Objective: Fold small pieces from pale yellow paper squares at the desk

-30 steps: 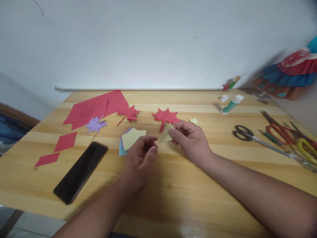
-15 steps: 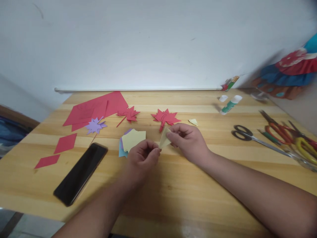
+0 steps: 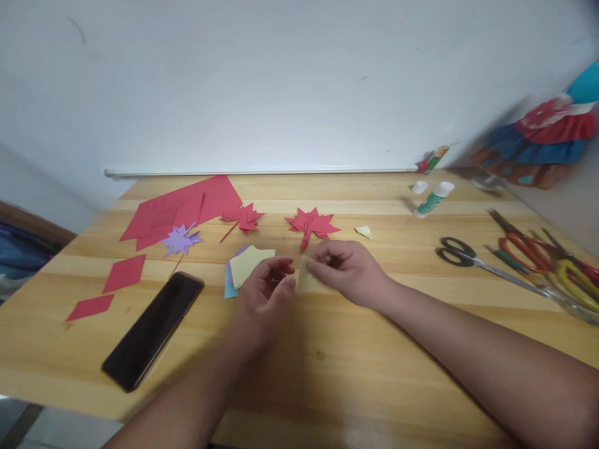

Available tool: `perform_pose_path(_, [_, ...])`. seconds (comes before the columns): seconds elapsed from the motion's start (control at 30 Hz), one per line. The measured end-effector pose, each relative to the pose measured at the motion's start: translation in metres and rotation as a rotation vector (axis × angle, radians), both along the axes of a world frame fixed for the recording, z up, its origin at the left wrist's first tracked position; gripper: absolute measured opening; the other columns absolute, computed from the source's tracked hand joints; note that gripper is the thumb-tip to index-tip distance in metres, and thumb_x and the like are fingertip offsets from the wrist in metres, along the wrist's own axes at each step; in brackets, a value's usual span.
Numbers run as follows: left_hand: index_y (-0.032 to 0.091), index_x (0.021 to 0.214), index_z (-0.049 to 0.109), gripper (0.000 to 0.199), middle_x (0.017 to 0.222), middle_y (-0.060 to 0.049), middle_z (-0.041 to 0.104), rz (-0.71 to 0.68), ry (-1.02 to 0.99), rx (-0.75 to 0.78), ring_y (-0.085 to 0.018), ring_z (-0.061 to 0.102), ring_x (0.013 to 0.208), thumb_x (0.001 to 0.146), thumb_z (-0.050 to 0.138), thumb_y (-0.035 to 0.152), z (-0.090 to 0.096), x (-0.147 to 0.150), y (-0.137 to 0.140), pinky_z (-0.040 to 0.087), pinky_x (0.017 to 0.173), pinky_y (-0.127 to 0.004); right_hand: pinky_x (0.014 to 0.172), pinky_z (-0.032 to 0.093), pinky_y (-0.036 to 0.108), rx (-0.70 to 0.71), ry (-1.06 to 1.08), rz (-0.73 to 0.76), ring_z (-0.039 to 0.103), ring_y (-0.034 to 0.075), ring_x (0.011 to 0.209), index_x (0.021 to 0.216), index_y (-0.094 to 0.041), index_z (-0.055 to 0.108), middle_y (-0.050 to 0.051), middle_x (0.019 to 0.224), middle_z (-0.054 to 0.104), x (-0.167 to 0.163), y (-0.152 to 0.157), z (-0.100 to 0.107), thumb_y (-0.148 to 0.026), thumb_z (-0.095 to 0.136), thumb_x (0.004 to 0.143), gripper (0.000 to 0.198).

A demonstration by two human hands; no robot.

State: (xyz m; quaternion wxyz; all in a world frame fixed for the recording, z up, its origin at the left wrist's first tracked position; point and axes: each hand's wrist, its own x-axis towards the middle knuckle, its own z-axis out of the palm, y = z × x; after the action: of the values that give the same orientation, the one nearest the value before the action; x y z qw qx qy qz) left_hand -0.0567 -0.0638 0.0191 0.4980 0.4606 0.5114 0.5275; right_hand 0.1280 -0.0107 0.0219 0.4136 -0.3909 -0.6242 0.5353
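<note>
Craft workspace (image 3: 365, 368): scissors (image 3: 491, 268), glue stick (image 3: 434, 201)

Illumination moderate and diffuse. Soft shadow noted on the table (image 3: 402, 362) below and between the left hand (image 3: 262, 299) and right hand (image 3: 350, 271). Beyond the right hand, the glue stick (image 3: 434, 201) casts shadow leftward, consistent with light from the right. Faint glare nearer the wearer than both hands. Yellow paper (image 3: 306, 280) at the right fingertips blurred; ruffled figure (image 3: 545, 134) far right of the hands soft, wide-angle stretched.
</note>
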Motion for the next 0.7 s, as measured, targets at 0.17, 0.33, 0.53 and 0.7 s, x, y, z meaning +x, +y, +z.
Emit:
perform_pose_path(0.17, [0.018,0.084,0.064,0.026,0.071,0.001,0.063,-0.007,0.068,-0.080,-0.012,0.055,0.062,0.076,0.077,0.039,0.001,0.003,0.001,0.043,0.058,-0.023,0.048,0.028,0.023,-0.089,-0.090,0.120,0.040,0.009,0.054,0.075,-0.018,0.069,-0.004,0.061,0.051,-0.005,-0.008,-0.002,-0.044,0.079,0.083,0.029])
perform_pose_path(0.33, [0.019,0.081,0.060,0.023,0.064,0.005,0.055,0.047,0.127,-0.036,-0.009,0.046,0.055,0.079,0.074,0.037,-0.002,0.001,0.001,0.037,0.053,-0.022,0.048,0.031,0.023,-0.144,-0.089,0.098,0.043,0.010,0.054,0.082,-0.018,0.071,-0.004,0.062,0.055,-0.007,-0.008,-0.003,-0.046,0.079,0.080,0.029])
perform_pose_path(0.53, [0.019,0.084,0.062,0.024,0.073,0.002,0.060,-0.014,0.120,-0.023,-0.011,0.051,0.064,0.084,0.073,0.040,-0.005,0.001,-0.002,0.041,0.060,-0.024,0.047,0.031,0.023,-0.105,-0.093,0.060,0.042,0.009,0.053,0.078,-0.019,0.068,-0.005,0.060,0.053,-0.010,-0.014,-0.006,-0.038,0.075,0.083,0.020])
perform_pose_path(0.7, [0.019,0.077,0.059,0.031,0.067,0.003,0.055,-0.039,0.130,-0.038,-0.011,0.046,0.061,0.084,0.074,0.045,-0.005,0.001,-0.001,0.036,0.058,-0.024,0.048,0.035,0.024,-0.143,-0.064,0.085,0.047,0.011,0.054,0.079,-0.020,0.065,-0.003,0.061,0.057,-0.011,-0.014,-0.005,-0.043,0.073,0.082,0.025])
